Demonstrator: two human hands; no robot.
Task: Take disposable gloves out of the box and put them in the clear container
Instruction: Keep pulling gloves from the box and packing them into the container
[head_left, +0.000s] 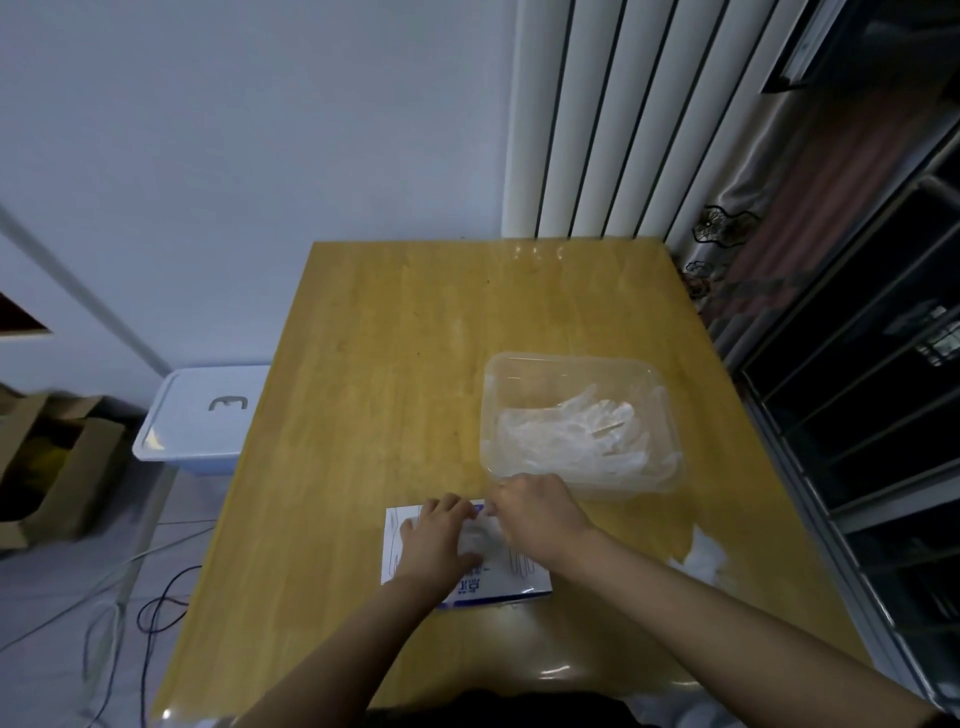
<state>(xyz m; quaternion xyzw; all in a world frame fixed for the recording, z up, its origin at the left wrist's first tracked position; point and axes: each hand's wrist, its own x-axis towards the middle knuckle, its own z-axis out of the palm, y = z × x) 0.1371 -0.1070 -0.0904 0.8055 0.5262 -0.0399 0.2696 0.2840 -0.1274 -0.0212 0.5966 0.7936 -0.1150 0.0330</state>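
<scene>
Over the box (519, 584), right fingers (501, 493) pinching glove (485, 540)

Overall light: dim and flat, with a cool bluish cast on the wall (234, 130).
Source: out of sight; nothing in the room shines directly.
Glare: pale sheen along the near edge of the table (363, 364), small bright specks at its far edge, and a highlight on the white bin (202, 415).
Shadows: faint and soft under the arms; the shelf unit (857, 415) sinks almost to black.
Blur: left hand (441, 535) and right hand (535, 514) look soft; the glove (483, 538) between them is a white smear.
Distortion: wide-angle bend; the radiator (597, 119) columns lean, and the table edges splay outward.
Detail: the clear container (571, 364) has a readable rim, but its contents wash out pale.
</scene>
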